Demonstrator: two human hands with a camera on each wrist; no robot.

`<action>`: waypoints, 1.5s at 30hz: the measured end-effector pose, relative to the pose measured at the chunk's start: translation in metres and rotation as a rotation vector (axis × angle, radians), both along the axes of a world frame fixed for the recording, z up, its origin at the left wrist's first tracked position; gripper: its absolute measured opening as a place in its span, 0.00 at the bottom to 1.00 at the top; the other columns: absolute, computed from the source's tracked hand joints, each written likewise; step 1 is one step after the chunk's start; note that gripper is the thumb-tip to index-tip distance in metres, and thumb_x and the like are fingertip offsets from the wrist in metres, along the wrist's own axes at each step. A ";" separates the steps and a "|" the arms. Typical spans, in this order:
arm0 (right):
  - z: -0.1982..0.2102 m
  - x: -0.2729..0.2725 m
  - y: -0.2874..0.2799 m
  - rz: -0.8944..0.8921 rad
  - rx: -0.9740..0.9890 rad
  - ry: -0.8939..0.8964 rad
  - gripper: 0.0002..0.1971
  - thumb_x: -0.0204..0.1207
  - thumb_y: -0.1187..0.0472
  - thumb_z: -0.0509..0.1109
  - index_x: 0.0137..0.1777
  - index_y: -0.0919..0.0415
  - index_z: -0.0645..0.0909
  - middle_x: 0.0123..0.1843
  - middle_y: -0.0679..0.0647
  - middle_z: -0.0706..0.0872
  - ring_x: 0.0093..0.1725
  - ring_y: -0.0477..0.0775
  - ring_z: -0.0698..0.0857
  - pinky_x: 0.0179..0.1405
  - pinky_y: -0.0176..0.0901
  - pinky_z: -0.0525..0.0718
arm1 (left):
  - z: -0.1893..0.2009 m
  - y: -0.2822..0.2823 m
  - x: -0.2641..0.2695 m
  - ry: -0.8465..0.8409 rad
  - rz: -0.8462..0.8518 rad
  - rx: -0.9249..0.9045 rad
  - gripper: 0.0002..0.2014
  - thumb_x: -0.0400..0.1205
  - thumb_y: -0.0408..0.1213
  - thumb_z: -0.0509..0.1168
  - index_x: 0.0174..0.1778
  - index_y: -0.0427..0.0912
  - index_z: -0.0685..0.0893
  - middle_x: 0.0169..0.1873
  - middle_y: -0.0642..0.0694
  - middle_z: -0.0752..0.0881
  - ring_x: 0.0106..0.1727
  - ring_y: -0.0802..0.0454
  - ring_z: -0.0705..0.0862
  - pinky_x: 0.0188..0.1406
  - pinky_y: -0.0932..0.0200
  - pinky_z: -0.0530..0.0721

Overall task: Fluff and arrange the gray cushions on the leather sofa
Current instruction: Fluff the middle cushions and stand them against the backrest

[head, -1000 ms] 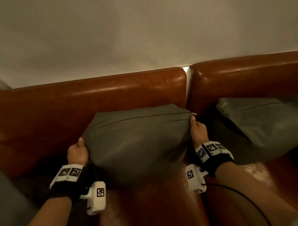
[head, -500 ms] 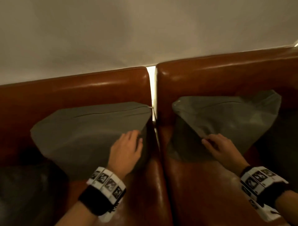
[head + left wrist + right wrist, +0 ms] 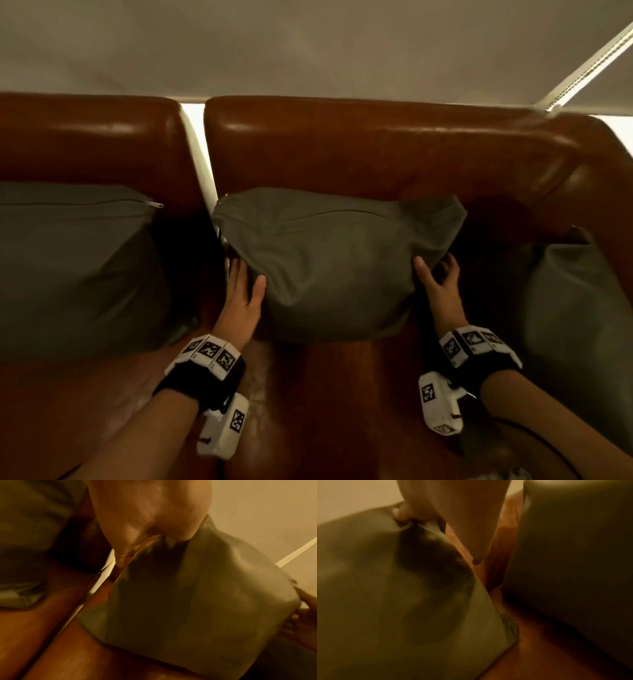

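Looking down from the head view, three gray cushions stand on the leather sofa [image 3: 376,144]: the left cushion [image 3: 75,267] leans against the left back section, plump and upright; the middle cushion [image 3: 329,263] sits against the back at the left end of the right section, rumpled and sagging; the right cushion [image 3: 575,318] slumps in the sofa's right corner. The left hand [image 3: 241,294] lies along the middle cushion's left side, fingers straight and close together, thumb spread onto the front face; the right hand [image 3: 440,282] cups the right side with fingers loosely curled and parted, thumb pressing the fabric. In the left wrist view, blurred, the left hand [image 3: 150,513] meets the cushion's edge [image 3: 205,595] with thumb and fingers seeming to nip fabric, though I cannot tell for certain. In the right wrist view, also blurred, the right hand [image 3: 453,513] has a fingertip dug into a fold of the middle cushion [image 3: 393,601], the right cushion [image 3: 573,547] just beside. By my judgement one cushion looks done, one is being plumped, and one remains.
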State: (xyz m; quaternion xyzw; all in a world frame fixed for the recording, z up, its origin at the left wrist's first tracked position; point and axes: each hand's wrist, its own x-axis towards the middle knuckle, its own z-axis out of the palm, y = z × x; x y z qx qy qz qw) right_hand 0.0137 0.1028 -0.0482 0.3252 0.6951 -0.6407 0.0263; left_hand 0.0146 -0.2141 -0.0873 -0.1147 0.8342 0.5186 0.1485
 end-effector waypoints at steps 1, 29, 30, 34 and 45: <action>-0.006 -0.002 -0.001 0.029 -0.074 -0.025 0.60 0.51 0.25 0.77 0.83 0.37 0.54 0.82 0.48 0.67 0.78 0.55 0.70 0.77 0.59 0.69 | -0.002 0.003 -0.001 0.001 -0.013 -0.006 0.35 0.84 0.61 0.46 0.86 0.51 0.51 0.87 0.47 0.54 0.86 0.50 0.53 0.85 0.47 0.53; -0.093 -0.052 -0.054 0.819 1.190 0.151 0.29 0.85 0.36 0.38 0.83 0.34 0.36 0.87 0.47 0.44 0.84 0.49 0.35 0.80 0.62 0.36 | -0.066 0.075 -0.034 0.331 -0.430 -0.798 0.27 0.86 0.63 0.37 0.82 0.66 0.49 0.84 0.53 0.58 0.84 0.41 0.54 0.69 0.11 0.48; -0.099 -0.057 -0.054 0.820 1.187 0.148 0.29 0.85 0.36 0.38 0.83 0.35 0.36 0.87 0.47 0.45 0.84 0.50 0.34 0.81 0.62 0.36 | -0.074 0.078 -0.039 0.346 -0.415 -0.798 0.26 0.86 0.63 0.37 0.82 0.66 0.48 0.84 0.53 0.57 0.84 0.41 0.54 0.69 0.11 0.48; -0.091 -0.053 -0.053 0.824 1.228 0.172 0.29 0.85 0.37 0.40 0.85 0.38 0.41 0.87 0.48 0.46 0.85 0.55 0.42 0.80 0.68 0.42 | -0.085 0.081 -0.041 0.367 -0.408 -0.840 0.26 0.87 0.62 0.35 0.82 0.63 0.49 0.83 0.51 0.56 0.83 0.40 0.56 0.68 0.11 0.50; -0.058 -0.113 -0.048 0.864 1.270 0.127 0.29 0.84 0.41 0.43 0.85 0.43 0.55 0.86 0.50 0.57 0.85 0.58 0.56 0.80 0.61 0.44 | -0.075 0.057 -0.034 0.312 -0.264 -0.697 0.36 0.85 0.65 0.37 0.85 0.52 0.34 0.85 0.42 0.46 0.85 0.51 0.31 0.82 0.41 0.37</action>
